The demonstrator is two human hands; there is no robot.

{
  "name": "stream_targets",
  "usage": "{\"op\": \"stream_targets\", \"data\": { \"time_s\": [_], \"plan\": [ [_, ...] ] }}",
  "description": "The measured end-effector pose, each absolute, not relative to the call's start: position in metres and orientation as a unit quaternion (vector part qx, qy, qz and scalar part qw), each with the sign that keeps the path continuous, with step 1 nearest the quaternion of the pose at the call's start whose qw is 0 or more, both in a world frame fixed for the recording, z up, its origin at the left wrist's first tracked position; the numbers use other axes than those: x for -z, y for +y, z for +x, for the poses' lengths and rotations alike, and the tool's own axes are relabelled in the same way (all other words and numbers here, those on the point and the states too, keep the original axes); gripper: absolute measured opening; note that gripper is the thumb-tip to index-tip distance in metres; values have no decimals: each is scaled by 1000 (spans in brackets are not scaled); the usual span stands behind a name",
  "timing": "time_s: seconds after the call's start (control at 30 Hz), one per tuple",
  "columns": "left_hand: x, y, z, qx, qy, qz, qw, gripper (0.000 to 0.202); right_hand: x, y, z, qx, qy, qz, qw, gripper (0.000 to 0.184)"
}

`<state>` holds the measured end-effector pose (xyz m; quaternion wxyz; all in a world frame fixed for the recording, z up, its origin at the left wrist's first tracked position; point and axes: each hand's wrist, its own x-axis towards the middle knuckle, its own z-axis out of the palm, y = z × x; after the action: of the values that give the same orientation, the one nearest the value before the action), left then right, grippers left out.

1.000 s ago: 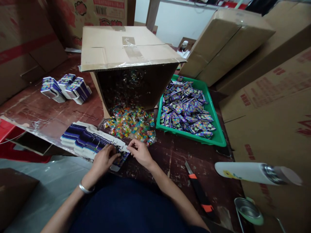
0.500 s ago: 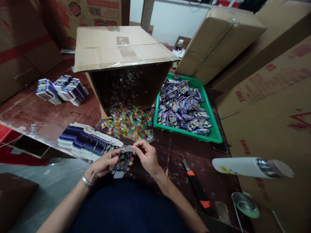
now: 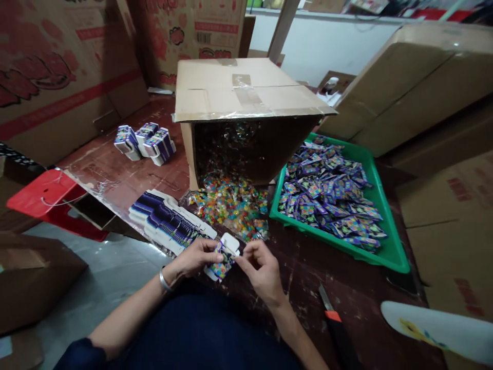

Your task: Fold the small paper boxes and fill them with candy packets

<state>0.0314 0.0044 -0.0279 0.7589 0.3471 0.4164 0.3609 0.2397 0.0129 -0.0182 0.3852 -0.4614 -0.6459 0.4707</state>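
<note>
In my left hand (image 3: 196,259) is a small purple printed carton (image 3: 222,263), pinched between thumb and fingers, its white end flap standing up. My right hand (image 3: 264,270) pinches at the carton's right upper edge with thumb and forefinger. Just beyond my left hand lies a row of flattened purple-and-white cartons (image 3: 165,221), overlapping one another. Clear-wrapped colourful candies (image 3: 231,205) spill from a cardboard box (image 3: 246,92) lying on its side. To the right, a green tray (image 3: 391,249) holds many purple sachets (image 3: 327,190).
A utility knife (image 3: 335,318) with its blade out lies right of my right arm. Beyond it is a white flask (image 3: 435,326). Several folded-up cartons (image 3: 144,141) stand at the back left. A red stool (image 3: 46,198) is beside the table's left edge.
The whole view has swung left, so things appear further right. The carton is tilted differently, with its flap more visible. My right fingers have shifted from the top flap to the carton's side edge.
</note>
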Motion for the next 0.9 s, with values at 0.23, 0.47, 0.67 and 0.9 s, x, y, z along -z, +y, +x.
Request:
{"op": "stream_targets", "data": {
  "time_s": [0.23,0.47,0.67,0.9],
  "plan": [
    [30,6,48,-482,505,376,609,32,34,8,216,-467,-575,-512,435,20],
    [31,-2,49,-460,516,453,563,52,46,9,210,-406,-546,-501,534,29],
    [33,0,45,-406,502,521,559,35,49,9,213,-366,-600,-488,517,9],
    [39,0,49,-449,494,449,594,42,42,16,212,-482,-523,-440,548,14]
  ]
}}
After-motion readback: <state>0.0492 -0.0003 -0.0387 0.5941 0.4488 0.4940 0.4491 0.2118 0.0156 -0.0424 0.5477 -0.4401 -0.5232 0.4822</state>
